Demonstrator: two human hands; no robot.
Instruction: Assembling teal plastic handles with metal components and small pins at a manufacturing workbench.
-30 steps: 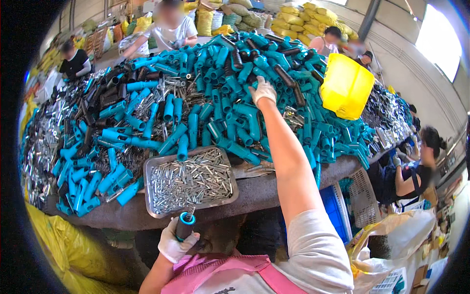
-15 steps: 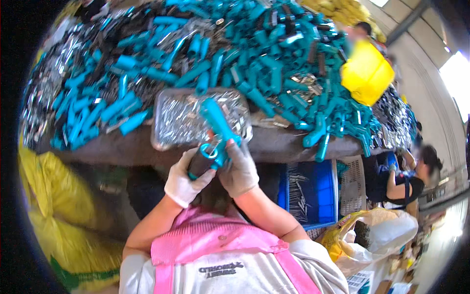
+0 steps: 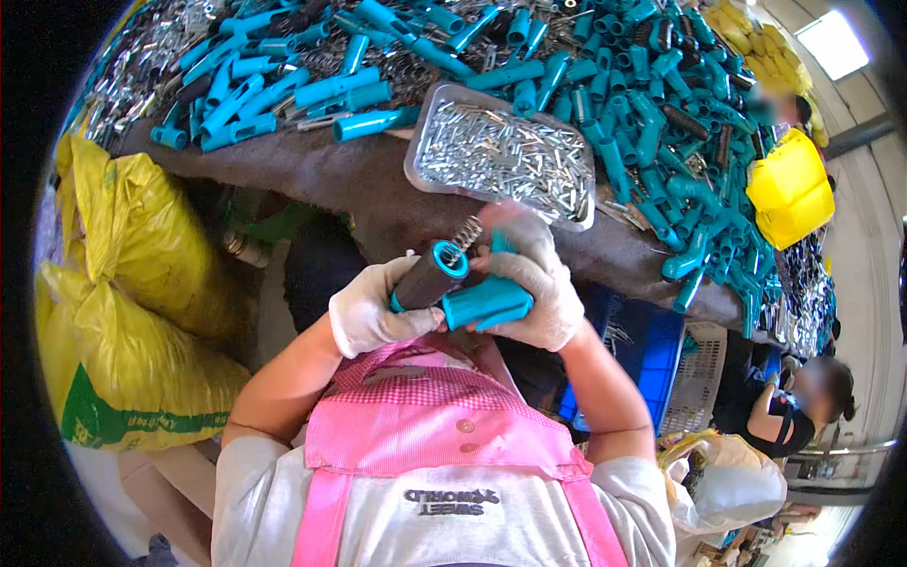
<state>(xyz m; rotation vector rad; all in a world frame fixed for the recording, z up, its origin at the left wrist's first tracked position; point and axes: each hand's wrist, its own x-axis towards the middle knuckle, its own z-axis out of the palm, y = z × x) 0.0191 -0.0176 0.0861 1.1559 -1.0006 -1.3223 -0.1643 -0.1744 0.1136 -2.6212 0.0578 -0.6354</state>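
Observation:
Both of my hands wear pale gloves and meet in front of my chest. My left hand point(image 3: 368, 307) is closed around a black tube with a teal rim point(image 3: 427, 282), its open end tilted up. A coil spring point(image 3: 464, 238) sticks out of that end. In my right hand point(image 3: 550, 288) lies a teal plastic tube point(image 3: 487, 302), crosswise against the lower part of the black one. The right fingertips are near the spring, partly blurred. Beyond the hands, a clear plastic tray point(image 3: 412, 172) holds many small metal pins point(image 3: 505, 156).
Heaps of teal plastic tubes point(image 3: 345, 87) and metal parts cover the dark cloth-topped bench point(image 3: 283, 184). Yellow sacks point(image 3: 142, 350) stand at left. A blue crate point(image 3: 647, 364), a white basket point(image 3: 694, 378) and an open sack point(image 3: 737, 482) are at right, near another person point(image 3: 789, 420).
The view has swung, so the tray now sits farther right. My right hand has turned the teal tube from pointing away to lying crosswise. The spring now stands clearly out of the black tube.

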